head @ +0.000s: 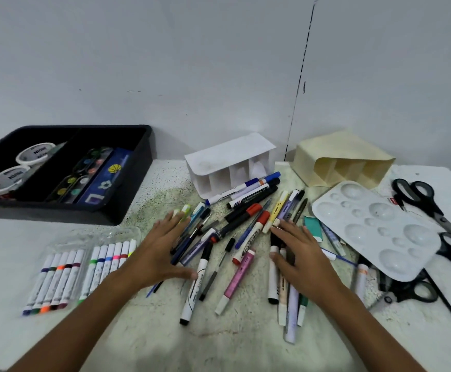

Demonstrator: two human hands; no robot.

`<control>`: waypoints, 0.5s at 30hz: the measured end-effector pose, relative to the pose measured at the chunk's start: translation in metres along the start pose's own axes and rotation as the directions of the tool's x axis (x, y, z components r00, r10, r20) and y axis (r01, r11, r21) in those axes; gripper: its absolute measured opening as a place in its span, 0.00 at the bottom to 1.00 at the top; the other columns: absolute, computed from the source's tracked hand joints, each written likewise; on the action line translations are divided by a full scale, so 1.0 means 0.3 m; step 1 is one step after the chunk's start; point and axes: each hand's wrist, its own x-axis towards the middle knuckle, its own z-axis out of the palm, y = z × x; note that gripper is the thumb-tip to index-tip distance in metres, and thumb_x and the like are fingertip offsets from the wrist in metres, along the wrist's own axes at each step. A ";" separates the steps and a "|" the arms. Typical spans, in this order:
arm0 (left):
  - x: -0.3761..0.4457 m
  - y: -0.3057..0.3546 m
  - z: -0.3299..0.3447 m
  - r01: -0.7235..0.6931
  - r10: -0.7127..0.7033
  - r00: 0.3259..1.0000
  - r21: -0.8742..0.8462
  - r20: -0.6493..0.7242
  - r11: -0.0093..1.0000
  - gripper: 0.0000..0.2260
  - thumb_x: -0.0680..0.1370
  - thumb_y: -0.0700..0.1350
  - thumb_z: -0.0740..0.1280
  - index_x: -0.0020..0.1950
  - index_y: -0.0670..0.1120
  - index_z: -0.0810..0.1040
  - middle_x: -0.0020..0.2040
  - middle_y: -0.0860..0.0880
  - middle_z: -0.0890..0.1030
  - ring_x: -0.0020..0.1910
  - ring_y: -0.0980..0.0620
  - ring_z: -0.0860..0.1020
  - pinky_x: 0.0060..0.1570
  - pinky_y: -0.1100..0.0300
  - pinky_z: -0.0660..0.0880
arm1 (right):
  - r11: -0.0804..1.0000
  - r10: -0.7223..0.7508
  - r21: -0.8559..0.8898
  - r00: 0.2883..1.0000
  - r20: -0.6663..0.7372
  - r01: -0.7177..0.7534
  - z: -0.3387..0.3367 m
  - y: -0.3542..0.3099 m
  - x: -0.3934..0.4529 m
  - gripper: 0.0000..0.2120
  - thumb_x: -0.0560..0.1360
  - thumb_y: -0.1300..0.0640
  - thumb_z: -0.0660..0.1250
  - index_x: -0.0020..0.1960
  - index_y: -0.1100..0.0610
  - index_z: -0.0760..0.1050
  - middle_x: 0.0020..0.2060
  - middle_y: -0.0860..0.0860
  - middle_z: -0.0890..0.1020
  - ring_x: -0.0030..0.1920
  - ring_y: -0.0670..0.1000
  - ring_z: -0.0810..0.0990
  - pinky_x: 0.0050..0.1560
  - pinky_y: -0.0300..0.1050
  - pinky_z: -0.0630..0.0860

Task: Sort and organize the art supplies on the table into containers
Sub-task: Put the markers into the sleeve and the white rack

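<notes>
Two hands lie spread over a jumble of pens on the table (143,331), and the sorting looks barely begun. At the far left a black tray (138,167) already holds two tape rolls (20,167) in one half and paint sets (90,175) in the other. In front of it sits a clear packet of coloured markers (79,269), lined up neatly. The left hand (162,248) comes next, fingers straight and apart, pressing flat on pens at the left edge of the heap and gripping nothing. The pile of pens and markers (235,237) fans out between the hands, with a white organiser (229,162) tipped on its side just behind it, its compartments empty. The right hand (299,256) also rests flat and open on markers. Further right lie a cream organiser (342,159), also on its side, a white palette (374,229) and several scissors (420,200). I judge the step in hand to be gathering the pens; the next move calls for closing the fingers on a bundle and standing an organiser upright to receive it.
</notes>
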 end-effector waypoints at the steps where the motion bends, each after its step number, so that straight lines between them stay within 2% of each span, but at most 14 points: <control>1: -0.010 -0.006 -0.001 0.018 -0.018 1.000 0.019 -0.011 1.000 0.58 0.55 0.82 0.59 0.76 0.57 0.44 0.76 0.60 0.40 0.73 0.65 0.33 0.74 0.57 0.37 | 1.000 0.004 0.018 1.000 -0.030 -0.003 -0.002 0.002 -0.001 0.21 0.78 0.53 0.65 0.70 0.55 0.72 0.72 0.52 0.69 0.75 0.51 0.62 0.75 0.46 0.49; 3: -0.030 -0.016 -0.001 0.052 -0.053 0.999 0.070 0.005 0.996 0.59 0.54 0.84 0.56 0.76 0.56 0.43 0.76 0.59 0.38 0.75 0.59 0.34 0.73 0.56 0.36 | 1.000 0.010 0.009 0.996 -0.092 -0.009 0.000 0.000 -0.003 0.19 0.77 0.58 0.67 0.68 0.56 0.74 0.70 0.54 0.71 0.75 0.53 0.61 0.75 0.50 0.50; 4: -0.038 -0.022 0.001 0.062 -0.065 0.998 0.099 0.019 0.993 0.59 0.54 0.85 0.54 0.76 0.55 0.42 0.76 0.57 0.37 0.76 0.56 0.34 0.73 0.54 0.35 | 1.000 0.006 -0.019 0.993 -0.120 -0.009 0.004 -0.004 -0.004 0.19 0.77 0.56 0.66 0.67 0.56 0.74 0.70 0.55 0.72 0.75 0.53 0.61 0.75 0.53 0.51; 6: -0.044 -0.028 0.008 0.072 -0.080 0.996 0.153 0.044 0.986 0.61 0.54 0.85 0.52 0.77 0.51 0.41 0.77 0.54 0.35 0.77 0.53 0.35 0.74 0.51 0.34 | 0.995 0.018 -0.092 0.990 -0.137 -0.031 0.015 -0.017 -0.012 0.23 0.78 0.45 0.60 0.68 0.55 0.74 0.71 0.55 0.70 0.76 0.56 0.59 0.75 0.58 0.51; 9: -0.044 -0.026 0.019 0.087 -0.101 0.992 0.185 0.069 0.979 0.62 0.54 0.86 0.50 0.76 0.51 0.36 0.76 0.52 0.31 0.76 0.53 0.33 0.75 0.50 0.35 | 0.970 0.061 -0.231 0.996 -0.059 -0.073 0.038 -0.033 -0.028 0.34 0.76 0.32 0.46 0.72 0.51 0.68 0.74 0.54 0.64 0.77 0.58 0.54 0.76 0.56 0.43; 11: -0.041 -0.019 0.029 0.098 -0.111 0.991 0.165 0.072 0.981 0.63 0.54 0.86 0.52 0.76 0.51 0.34 0.76 0.52 0.31 0.76 0.53 0.32 0.75 0.52 0.35 | 0.951 0.068 -0.301 0.997 -0.025 -0.072 0.046 -0.032 -0.031 0.36 0.77 0.31 0.42 0.72 0.51 0.69 0.73 0.56 0.67 0.76 0.60 0.56 0.74 0.54 0.43; 15: -0.040 -0.003 0.057 0.115 -0.125 0.990 0.128 0.068 0.985 0.64 0.55 0.83 0.57 0.76 0.50 0.32 0.76 0.53 0.29 0.75 0.54 0.30 0.74 0.56 0.35 | 0.949 0.081 -0.304 0.997 -0.019 -0.083 0.049 -0.031 -0.015 0.36 0.76 0.30 0.42 0.73 0.51 0.68 0.73 0.56 0.67 0.76 0.58 0.58 0.75 0.55 0.45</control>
